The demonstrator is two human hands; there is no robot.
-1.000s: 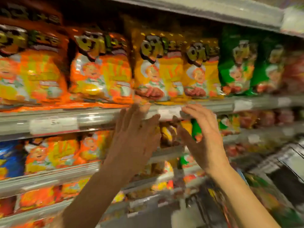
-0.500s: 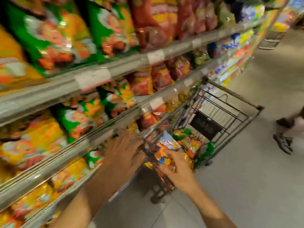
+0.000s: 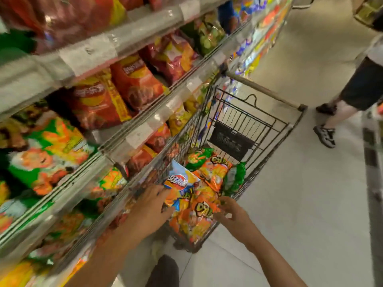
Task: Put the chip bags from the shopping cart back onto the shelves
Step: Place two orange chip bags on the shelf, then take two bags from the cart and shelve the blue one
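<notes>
both hands reach into the shopping cart (image 3: 267,129). left hand (image 3: 150,208) rests its fingers on the blue and orange chip bag (image 3: 180,183) at the cart's near left corner; whether that grip is curled round the bag or only touching cannot be told through the blur. right hand (image 3: 232,212) has its fingers bent at the edge of the orange chip bag (image 3: 202,216) lying at the cart's near end, its grip seemingly pinching that edge. farther inside the cart lie another orange bag (image 3: 215,170) and green bags (image 3: 236,179). shelves (image 3: 87,52) packed with red, green and orange bags run along the cart's left side. a passer-by's leg (image 3: 339,112) stands on the floor (image 3: 300,204) to the cart's right.
</notes>
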